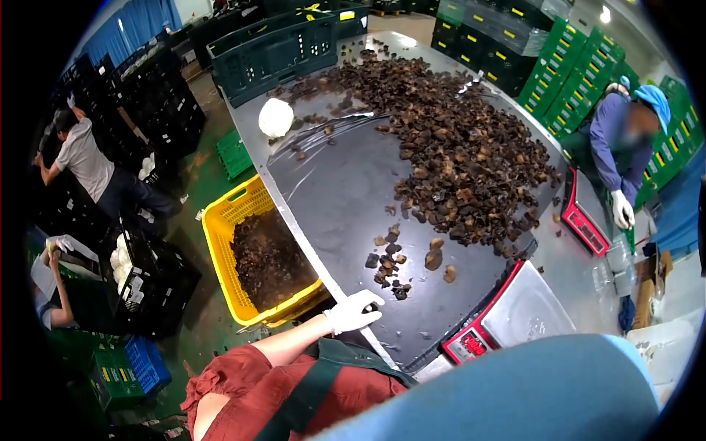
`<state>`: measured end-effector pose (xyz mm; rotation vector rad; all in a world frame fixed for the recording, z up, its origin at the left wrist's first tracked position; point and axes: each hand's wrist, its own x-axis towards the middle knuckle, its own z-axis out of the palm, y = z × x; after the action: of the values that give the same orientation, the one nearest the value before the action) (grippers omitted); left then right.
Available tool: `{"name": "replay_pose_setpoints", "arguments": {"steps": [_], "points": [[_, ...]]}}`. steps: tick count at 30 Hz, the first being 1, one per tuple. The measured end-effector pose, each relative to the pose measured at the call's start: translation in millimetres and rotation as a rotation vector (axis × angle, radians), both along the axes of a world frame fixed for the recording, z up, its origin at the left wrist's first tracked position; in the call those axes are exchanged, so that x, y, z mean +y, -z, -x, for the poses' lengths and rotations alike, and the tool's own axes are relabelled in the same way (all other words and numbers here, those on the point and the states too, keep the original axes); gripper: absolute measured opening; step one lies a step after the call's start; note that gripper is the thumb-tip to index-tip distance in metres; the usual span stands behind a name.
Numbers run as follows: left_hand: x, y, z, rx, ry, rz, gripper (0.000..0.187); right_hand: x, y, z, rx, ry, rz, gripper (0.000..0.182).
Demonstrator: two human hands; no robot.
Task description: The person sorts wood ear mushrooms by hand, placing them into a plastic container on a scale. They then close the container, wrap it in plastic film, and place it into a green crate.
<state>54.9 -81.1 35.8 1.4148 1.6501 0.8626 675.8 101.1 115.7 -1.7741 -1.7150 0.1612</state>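
Observation:
My left hand [357, 312], in a white glove, is over the near left edge of the metal table [323, 272]. Its fingers are curled; a small dark spot shows between them, too small to make out. Just beyond it on the dark sheet [338, 176] lie several loose brown-black pieces [434, 257] that look like wood ear mushrooms. A large heap of the same pieces [471, 154] covers the far and right part of the table. My right hand is out of view; something blue [515, 389] fills the lower right.
Below the table's left edge stands a yellow crate [228, 287] with dark crumbly matter. Red-edged scales [515, 309] sit on the near right, beside a dark green crate [276, 55] and white ball [276, 117] farther off. A co-worker [625, 125] stands at the right.

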Motion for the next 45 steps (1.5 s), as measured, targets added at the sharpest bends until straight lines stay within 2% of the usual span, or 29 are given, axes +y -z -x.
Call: {"name": "replay_pose_setpoints", "arguments": {"steps": [4, 8, 10, 11, 12, 14, 17, 20, 22, 23, 24, 26, 27, 28, 29, 31, 32, 33, 34, 36, 37, 38, 40, 41, 43, 44, 45], "points": [[18.9, -11.6, 12.7, 0.102, -0.136, -0.040, 0.028, -6.0, -60.6, 83.5, -0.022, -0.119, -0.153, 0.009], [67.5, -6.2, 36.0, 0.347, -0.164, -0.336, 0.019, -33.3, -51.8, 178.4, -0.151, -0.483, -0.072, 0.007], [97.9, 6.6, 48.7, 0.447, -0.102, -0.445, 0.019, -44.5, -52.7, 221.4, -0.263, -0.636, 0.085, 0.009], [110.5, -1.7, 50.4, 0.491, -0.058, -0.357, 0.022, -38.2, -21.2, 210.3, -0.293, -0.704, 0.154, 0.011], [125.0, 10.1, 54.4, 0.508, -0.023, -0.321, 0.025, -32.4, 5.2, 199.0, -0.324, -0.772, 0.223, 0.013], [145.6, 23.2, 55.9, 0.623, 0.056, -0.186, 0.026, -41.2, -24.0, 222.3, -0.380, -0.726, 0.262, 0.023], [162.9, 10.4, 54.7, 0.702, 0.189, 0.061, 0.024, -50.8, -78.1, 274.8, -0.519, -0.687, 0.206, 0.030], [155.7, 27.4, 57.2, 0.471, 0.044, -0.270, 0.024, -46.1, -72.9, 328.5, -0.126, -0.714, 0.194, 0.029], [150.6, 27.7, 63.7, 0.018, -0.115, -0.233, 0.024, -29.7, -59.5, 370.7, -0.071, -0.790, 0.343, 0.026], [147.2, 23.6, 69.8, -0.206, -0.197, -0.207, 0.024, -22.1, -43.7, 392.6, -0.004, -0.777, 0.336, 0.025], [145.9, 9.5, 82.5, -0.599, -0.268, -0.022, 0.026, -13.2, -23.4, 412.4, 0.063, -0.765, 0.329, 0.025], [140.2, 20.9, 114.3, -1.288, -0.296, 0.123, 0.025, 9.2, 23.7, 441.4, 0.156, -0.736, 0.298, 0.027], [141.0, 17.4, 121.5, -1.296, -0.343, 0.116, 0.023, 19.7, 41.5, 455.1, 0.110, -0.722, 0.299, 0.030], [141.7, 5.5, 125.5, -1.244, -0.371, 0.100, 0.020, 28.5, 60.2, 466.7, 0.063, -0.711, 0.299, 0.034], [145.9, 23.8, 133.6, -0.853, -0.266, -0.061, 0.018, 35.5, 86.1, 475.3, -0.081, -0.722, 0.146, 0.033], [151.3, 20.2, 139.4, -0.509, -0.240, -0.017, 0.016, 44.1, 101.3, 487.9, -0.129, -0.713, 0.090, 0.027], [156.2, -2.2, 133.0, -0.560, -0.320, 0.175, 0.015, 48.9, 103.7, 488.6, -0.143, -0.721, 0.080, 0.026], [158.6, 4.3, 127.7, -0.252, -0.238, -0.077, 0.019, 52.4, 103.9, 485.6, -0.038, -0.666, 0.106, 0.023], [162.0, 17.3, 122.7, -0.055, -0.193, -0.226, 0.026, 57.2, 102.6, 480.7, 0.125, -0.625, 0.166, 0.024], [168.3, 8.3, 109.0, 0.232, -0.070, -0.245, 0.035, 66.7, 95.8, 475.8, 0.301, -0.500, 0.234, 0.025], [171.0, 22.1, 103.3, 0.329, -0.049, -0.274, 0.043, 71.2, 95.0, 474.3, 0.305, -0.473, 0.205, 0.026], [173.3, 35.7, 95.6, 0.484, -0.042, -0.281, 0.043, 71.8, 89.2, 480.5, 0.330, -0.463, 0.182, 0.025], [179.3, 44.4, 90.8, 0.577, 0.062, -0.267, 0.037, 77.6, 90.8, 492.6, 0.235, -0.440, 0.239, 0.033], [182.4, 49.8, 92.8, 0.500, 0.042, -0.264, 0.034, 79.1, 92.4, 500.9, 0.099, -0.470, 0.187, 0.043], [187.9, 59.0, 99.6, 0.347, 0.001, -0.253, 0.028, 82.9, 96.9, 503.6, -0.032, -0.516, 0.387, 0.040], [189.2, 49.8, 99.6, 0.232, -0.129, -0.353, 0.019, 85.2, 93.1, 506.1, -0.095, -0.529, 0.470, 0.037], [188.7, 47.6, 106.0, -0.110, -0.200, -0.184, 0.015, 86.1, 92.4, 504.9, -0.096, -0.530, 0.462, 0.033]]}}
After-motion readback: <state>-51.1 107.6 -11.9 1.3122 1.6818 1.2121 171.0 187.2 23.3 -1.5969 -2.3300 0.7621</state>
